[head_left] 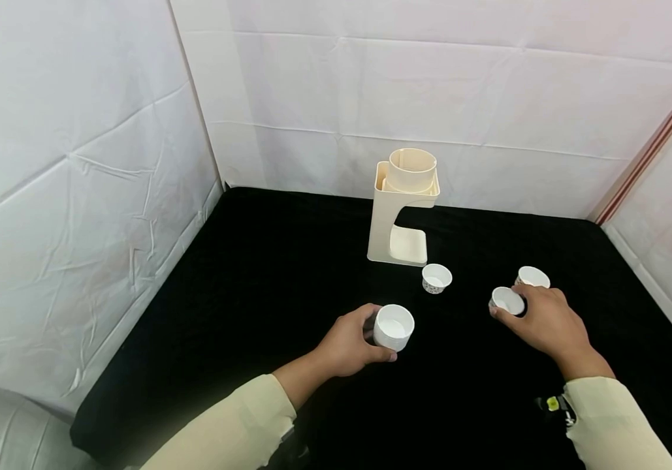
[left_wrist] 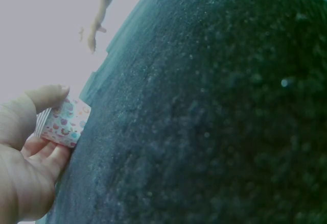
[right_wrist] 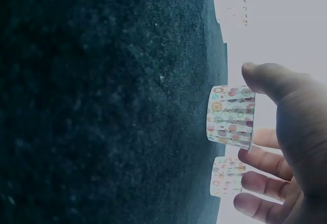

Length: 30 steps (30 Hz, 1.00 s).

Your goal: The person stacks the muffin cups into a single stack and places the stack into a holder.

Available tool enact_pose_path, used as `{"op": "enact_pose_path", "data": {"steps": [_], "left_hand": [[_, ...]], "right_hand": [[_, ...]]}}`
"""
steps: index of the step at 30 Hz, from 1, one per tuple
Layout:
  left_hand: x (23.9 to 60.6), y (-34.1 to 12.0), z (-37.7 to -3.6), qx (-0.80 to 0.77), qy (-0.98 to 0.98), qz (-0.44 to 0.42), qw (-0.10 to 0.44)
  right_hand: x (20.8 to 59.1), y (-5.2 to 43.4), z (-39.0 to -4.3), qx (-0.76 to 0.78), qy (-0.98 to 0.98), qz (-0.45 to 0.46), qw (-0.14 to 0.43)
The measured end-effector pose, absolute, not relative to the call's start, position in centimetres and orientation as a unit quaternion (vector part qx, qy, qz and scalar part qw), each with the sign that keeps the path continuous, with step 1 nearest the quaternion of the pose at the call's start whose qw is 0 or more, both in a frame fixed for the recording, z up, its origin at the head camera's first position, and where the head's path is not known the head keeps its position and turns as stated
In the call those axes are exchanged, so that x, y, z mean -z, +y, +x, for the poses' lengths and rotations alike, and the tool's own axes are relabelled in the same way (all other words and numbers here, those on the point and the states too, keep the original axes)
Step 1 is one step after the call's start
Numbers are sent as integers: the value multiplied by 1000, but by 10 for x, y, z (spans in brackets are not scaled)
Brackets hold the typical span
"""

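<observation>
Looked like a makeshift recording booth, not a real kitchen: creased white sheet walls (head_left: pixel 77 196) boxed in a black cloth-covered table (head_left: pixel 253 294) beyond both hands.

You have four paper cups (head_left: pixel 394 328) (head_left: pixel 436 278) (head_left: pixel 507 301) (head_left: pixel 532 277) on the cloth, one cream dispenser stand (head_left: pixel 401 207), and two hands (head_left: pixel 350 343) (head_left: pixel 547 321).

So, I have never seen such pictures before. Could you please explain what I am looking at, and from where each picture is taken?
No machine: a person works with bare hands. One camera sits on the head, one on each wrist. On the black cloth-covered table stands a cream plastic stand. Four small white paper cups with coloured prints lie around. The left hand holds the nearest cup; the right hand grips another, beside a third. The fourth cup stands alone.
</observation>
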State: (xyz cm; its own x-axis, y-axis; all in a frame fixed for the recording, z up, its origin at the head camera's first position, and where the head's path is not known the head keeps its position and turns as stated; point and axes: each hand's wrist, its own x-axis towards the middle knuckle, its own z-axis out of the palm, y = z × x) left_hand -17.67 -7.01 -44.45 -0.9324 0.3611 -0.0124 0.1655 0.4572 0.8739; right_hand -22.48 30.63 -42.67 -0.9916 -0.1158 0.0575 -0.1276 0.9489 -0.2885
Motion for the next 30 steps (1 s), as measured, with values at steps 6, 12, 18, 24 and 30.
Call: {"op": "enact_pose_path", "data": {"steps": [6,12,18,24,30], "left_hand": [[445,-70,-177,-497,848,156,98],[445,-70,-176,-502,845,158,98],[445,-70,-177,-503,844,157,98],[445,-70,-177,-501,845,159,98],[446,-70,-176,-500,846,160,96]], "right_hand": [[427,305,-225,-147,-987,58,25],[426,304,-225,-152,-986,57,38],[422,301,-224,-156,-985,65,47],[416,295,-221,-162,-982,70,62],[404,282,-216,-167,-979,81,84]]}}
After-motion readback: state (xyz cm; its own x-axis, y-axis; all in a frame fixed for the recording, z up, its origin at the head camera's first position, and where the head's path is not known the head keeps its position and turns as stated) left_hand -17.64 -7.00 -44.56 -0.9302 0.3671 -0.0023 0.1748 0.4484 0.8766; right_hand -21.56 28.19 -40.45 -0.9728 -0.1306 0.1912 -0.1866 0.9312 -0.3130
